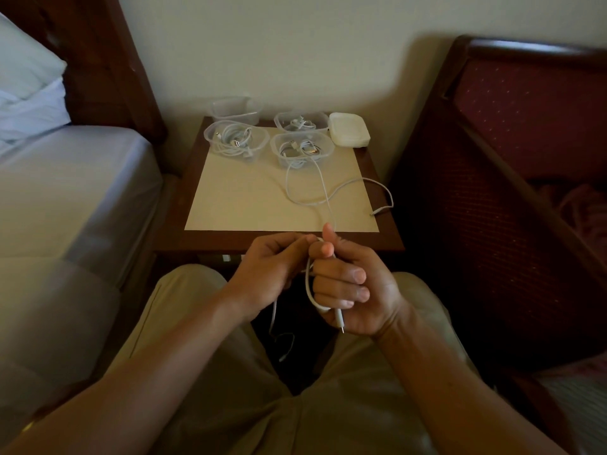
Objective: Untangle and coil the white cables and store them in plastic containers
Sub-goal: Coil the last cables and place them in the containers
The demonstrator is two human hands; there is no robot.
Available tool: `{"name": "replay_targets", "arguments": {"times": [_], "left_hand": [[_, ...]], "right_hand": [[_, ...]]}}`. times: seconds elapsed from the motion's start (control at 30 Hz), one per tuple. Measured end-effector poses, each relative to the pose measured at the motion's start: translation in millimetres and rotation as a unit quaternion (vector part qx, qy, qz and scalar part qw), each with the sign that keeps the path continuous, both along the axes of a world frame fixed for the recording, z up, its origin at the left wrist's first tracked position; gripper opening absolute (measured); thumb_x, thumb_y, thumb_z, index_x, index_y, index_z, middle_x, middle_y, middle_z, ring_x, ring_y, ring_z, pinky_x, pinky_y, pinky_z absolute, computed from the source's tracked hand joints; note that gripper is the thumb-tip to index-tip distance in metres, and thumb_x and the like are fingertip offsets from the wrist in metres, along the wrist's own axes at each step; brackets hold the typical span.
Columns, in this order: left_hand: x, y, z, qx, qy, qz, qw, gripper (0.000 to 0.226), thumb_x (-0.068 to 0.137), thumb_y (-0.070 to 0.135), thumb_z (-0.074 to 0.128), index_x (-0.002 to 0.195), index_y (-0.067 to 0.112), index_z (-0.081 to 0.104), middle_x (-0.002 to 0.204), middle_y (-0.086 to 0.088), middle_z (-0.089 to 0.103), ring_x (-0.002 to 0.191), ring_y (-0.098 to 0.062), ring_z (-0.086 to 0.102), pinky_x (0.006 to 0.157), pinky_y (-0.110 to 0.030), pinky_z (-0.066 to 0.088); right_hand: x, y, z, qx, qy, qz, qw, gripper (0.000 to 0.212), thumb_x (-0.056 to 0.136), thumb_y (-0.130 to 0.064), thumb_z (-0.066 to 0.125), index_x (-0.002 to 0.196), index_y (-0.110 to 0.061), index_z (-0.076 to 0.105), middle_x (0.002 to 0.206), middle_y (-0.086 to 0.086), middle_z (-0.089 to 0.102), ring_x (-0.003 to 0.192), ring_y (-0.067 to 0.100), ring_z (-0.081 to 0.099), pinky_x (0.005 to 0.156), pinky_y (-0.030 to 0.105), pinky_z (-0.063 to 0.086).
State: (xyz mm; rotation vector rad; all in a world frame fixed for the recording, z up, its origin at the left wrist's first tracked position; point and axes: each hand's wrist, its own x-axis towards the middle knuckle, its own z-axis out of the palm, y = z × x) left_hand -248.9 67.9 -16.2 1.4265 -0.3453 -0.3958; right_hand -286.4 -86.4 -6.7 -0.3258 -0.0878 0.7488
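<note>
Both hands work a white cable (308, 284) above my lap, just in front of the small table. My right hand (351, 284) curls round a loop of it, with the plug end (340, 321) sticking out below the palm. My left hand (272, 264) pinches the same cable near the right thumb. From there the cable runs up over the table into the near right container (302, 149). Another white cable (361, 188) loops across the table from that container, its plug at the right edge. A cable end (282, 346) dangles between my knees.
On the wooden table (279, 239) lies a cream mat. At its back stand an empty container (235, 108), a container with coiled cables (235, 139), a third with cables (300, 121), and a stack of white lids (349, 129). A bed is left, an armchair right.
</note>
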Motion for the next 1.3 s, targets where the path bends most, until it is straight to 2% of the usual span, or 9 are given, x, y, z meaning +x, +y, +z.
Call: {"name": "replay_targets", "arguments": {"times": [0.07,0.2,0.4,0.53,0.7,0.8,0.97,1.07,1.3], "left_hand": [[1.9,0.1,-3.1,-0.012,0.044,-0.003,0.999,0.029,0.096,0.039,0.065,0.099,0.013,0.078,0.096,-0.03,0.067,0.089,-0.035,0.06,0.081,-0.059,0.052],[-1.3,-4.1,-8.6,0.013,0.053,0.018,0.998,0.02,0.095,0.036,0.062,0.096,0.025,0.079,0.071,-0.008,0.061,0.058,-0.024,0.049,0.053,-0.028,0.038],[-11.8,-4.6,-9.8,0.164,-0.001,-0.082,0.983,0.022,0.106,0.034,0.049,0.107,0.027,0.07,0.074,-0.001,0.072,0.056,-0.02,0.063,0.054,-0.03,0.051],[-12.4,1.1,-9.3,0.271,-0.025,-0.147,0.951,0.025,0.106,0.034,0.05,0.128,0.04,0.061,0.086,0.0,0.075,0.065,-0.016,0.068,0.066,-0.036,0.057],[-5.0,8.7,9.6,0.387,-0.186,-0.164,0.888,0.015,0.099,0.037,0.061,0.102,0.032,0.074,0.081,0.009,0.072,0.067,-0.001,0.066,0.065,-0.028,0.054],[5.8,15.1,17.3,0.394,-0.257,-0.139,0.871,0.013,0.092,0.038,0.069,0.085,0.029,0.074,0.073,0.01,0.07,0.064,-0.004,0.065,0.058,-0.028,0.052],[26.9,27.0,18.4,0.268,-0.26,-0.049,0.926,0.014,0.086,0.032,0.079,0.078,0.024,0.071,0.066,0.007,0.065,0.06,-0.007,0.059,0.06,-0.026,0.049],[28.6,23.5,10.5,0.179,-0.209,-0.035,0.961,0.017,0.09,0.035,0.068,0.084,0.019,0.072,0.076,0.001,0.07,0.074,-0.019,0.066,0.072,-0.035,0.053],[-0.5,-3.9,-5.1,0.067,0.0,0.004,0.998,0.031,0.105,0.025,0.053,0.084,0.028,0.077,0.063,0.003,0.061,0.052,-0.015,0.048,0.05,-0.025,0.038]], "right_hand": [[2.1,3.3,2.8,-0.03,-0.002,-0.038,0.999,0.043,0.108,-0.037,0.035,0.088,-0.008,0.059,0.049,-0.001,0.052,0.037,0.009,0.038,0.041,0.021,0.033],[5.1,5.2,10.5,-0.089,0.002,-0.157,0.984,0.037,0.106,-0.036,0.038,0.09,-0.01,0.058,0.057,-0.001,0.052,0.051,0.012,0.055,0.053,0.022,0.05],[9.8,3.8,16.8,-0.256,-0.036,-0.278,0.925,0.036,0.11,-0.033,0.033,0.101,-0.005,0.054,0.064,0.003,0.055,0.067,0.022,0.068,0.061,0.031,0.057],[9.9,-7.7,13.9,-0.505,-0.127,-0.306,0.797,0.037,0.113,-0.025,0.031,0.111,0.0,0.058,0.078,0.011,0.073,0.083,0.025,0.076,0.071,0.031,0.061],[2.7,-3.0,4.6,-0.789,-0.318,-0.193,0.49,0.023,0.108,-0.018,0.038,0.114,-0.014,0.06,0.094,-0.008,0.071,0.084,0.005,0.068,0.078,0.023,0.058],[5.6,-2.1,-1.5,-0.846,-0.361,-0.081,0.384,0.029,0.109,-0.03,0.038,0.094,-0.014,0.058,0.078,-0.001,0.07,0.067,0.016,0.069,0.068,0.039,0.06],[2.0,-4.3,6.9,-0.641,-0.146,-0.055,0.751,0.056,0.112,-0.039,0.03,0.079,-0.005,0.061,0.044,0.005,0.049,0.035,0.02,0.045,0.041,0.025,0.039],[-1.4,-4.2,9.0,-0.399,-0.068,-0.047,0.913,0.057,0.108,-0.047,0.029,0.08,-0.006,0.057,0.042,0.001,0.036,0.029,0.013,0.034,0.035,0.022,0.029],[0.6,0.3,12.2,-0.097,0.001,-0.14,0.985,0.041,0.104,-0.04,0.038,0.089,-0.008,0.06,0.061,0.001,0.056,0.053,0.015,0.06,0.055,0.021,0.051]]}}
